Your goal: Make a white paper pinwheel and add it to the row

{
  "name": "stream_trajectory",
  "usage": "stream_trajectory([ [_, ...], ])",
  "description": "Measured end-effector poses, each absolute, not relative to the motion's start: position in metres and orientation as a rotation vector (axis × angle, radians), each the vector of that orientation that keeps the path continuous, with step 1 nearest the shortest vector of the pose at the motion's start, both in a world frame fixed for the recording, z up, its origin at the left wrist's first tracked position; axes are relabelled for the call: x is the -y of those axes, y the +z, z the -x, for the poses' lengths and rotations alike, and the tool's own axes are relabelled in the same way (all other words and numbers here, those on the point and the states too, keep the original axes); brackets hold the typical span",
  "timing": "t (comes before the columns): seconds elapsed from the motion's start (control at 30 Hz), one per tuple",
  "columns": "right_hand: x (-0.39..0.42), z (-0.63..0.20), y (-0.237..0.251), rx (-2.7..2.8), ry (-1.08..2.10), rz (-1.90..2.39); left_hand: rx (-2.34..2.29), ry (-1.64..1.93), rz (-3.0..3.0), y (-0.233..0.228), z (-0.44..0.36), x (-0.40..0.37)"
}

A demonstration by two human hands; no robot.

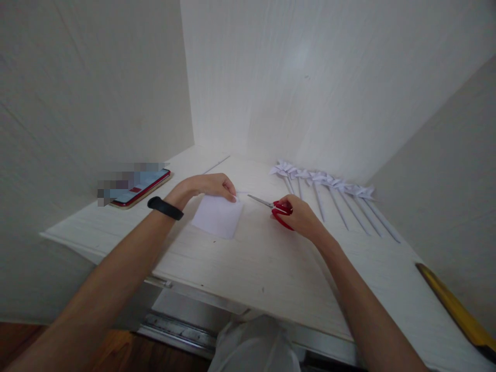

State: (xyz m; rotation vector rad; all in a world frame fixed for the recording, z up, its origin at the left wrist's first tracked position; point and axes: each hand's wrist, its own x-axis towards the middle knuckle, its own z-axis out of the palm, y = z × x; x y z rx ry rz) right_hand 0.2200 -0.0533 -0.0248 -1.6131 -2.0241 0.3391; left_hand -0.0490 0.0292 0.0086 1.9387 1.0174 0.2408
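— While you lean over the pale wood-grain desk (271, 268), what lies on it around the white square sheet of paper (217, 216)?

— Right of the sheet you have a row of white paper pinwheels on thin sticks (329, 194); left of it, a red-cased phone (140, 189).

— And your hands?

— Your left hand (209, 187), black band at the wrist, presses its fingertips on the sheet's far edge. Just right of the sheet, your right hand (300, 217) is closed through the red handles of the steel scissors (273, 206), blades pointing at the paper and not touching it.
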Motion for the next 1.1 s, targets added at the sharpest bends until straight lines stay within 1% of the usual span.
stream_trajectory([
  [0.27, 0.058, -0.216, -0.022, 2.117, 0.416, 1.466, -1.028, 0.271, -1.964, 0.013, 0.048, -0.025],
  [0.6, 0.063, -0.209, -0.023, 2.143, 0.516, 1.445, -0.997, 0.287, -1.990, 0.017, 0.045, -0.021],
  [1.1, 0.063, -0.208, -0.028, 2.157, 0.551, 1.441, -0.947, 0.242, -2.028, 0.014, 0.048, -0.024],
])
